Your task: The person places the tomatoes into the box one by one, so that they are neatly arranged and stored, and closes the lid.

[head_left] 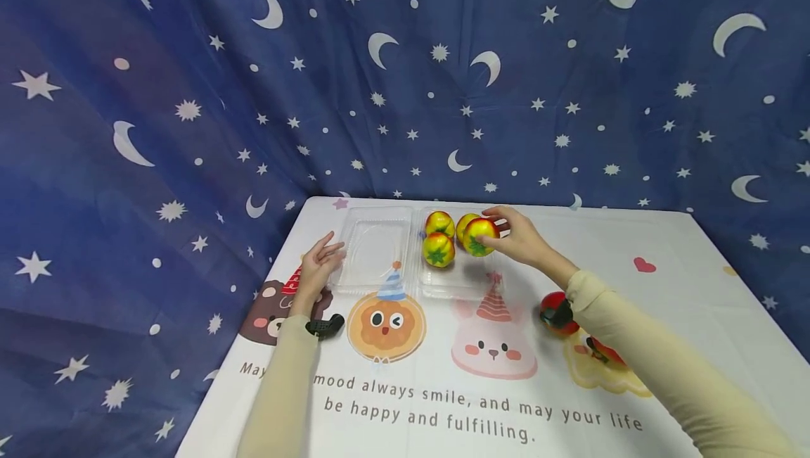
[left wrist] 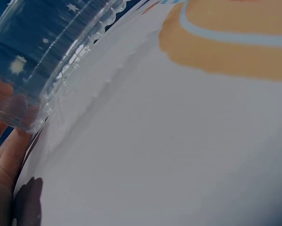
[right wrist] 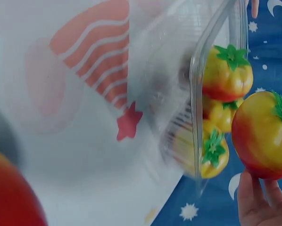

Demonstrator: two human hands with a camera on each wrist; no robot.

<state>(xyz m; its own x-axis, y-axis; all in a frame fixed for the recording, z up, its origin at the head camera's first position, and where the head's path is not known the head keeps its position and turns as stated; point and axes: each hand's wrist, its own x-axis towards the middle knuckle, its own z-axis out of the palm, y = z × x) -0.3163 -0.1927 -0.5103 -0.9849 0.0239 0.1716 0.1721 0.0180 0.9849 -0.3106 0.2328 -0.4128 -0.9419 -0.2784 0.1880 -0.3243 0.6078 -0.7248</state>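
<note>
My right hand [head_left: 515, 236] holds a yellow-and-red fruit with a green leafy top [head_left: 480, 236] between thumb and fingers, over the right half of a clear plastic clamshell box [head_left: 455, 285]. In the right wrist view, fingertips [right wrist: 259, 197] support this fruit [right wrist: 263, 136] from below. Three similar fruits [head_left: 439, 250] sit inside that half; the held one partly covers one of them. The box's other half, its lid [head_left: 373, 271], lies opened flat to the left. My left hand [head_left: 319, 268] rests at the lid's left edge, fingers loosely extended against the clear plastic [left wrist: 61, 52].
Two red fruits lie by my right forearm: one red fruit [head_left: 552, 307] behind the wrist camera, another red fruit [head_left: 610, 354] partly under the sleeve. A white printed cloth [head_left: 405, 437] covers the table. A blue star-and-moon curtain [head_left: 405, 78] hangs behind and at the left.
</note>
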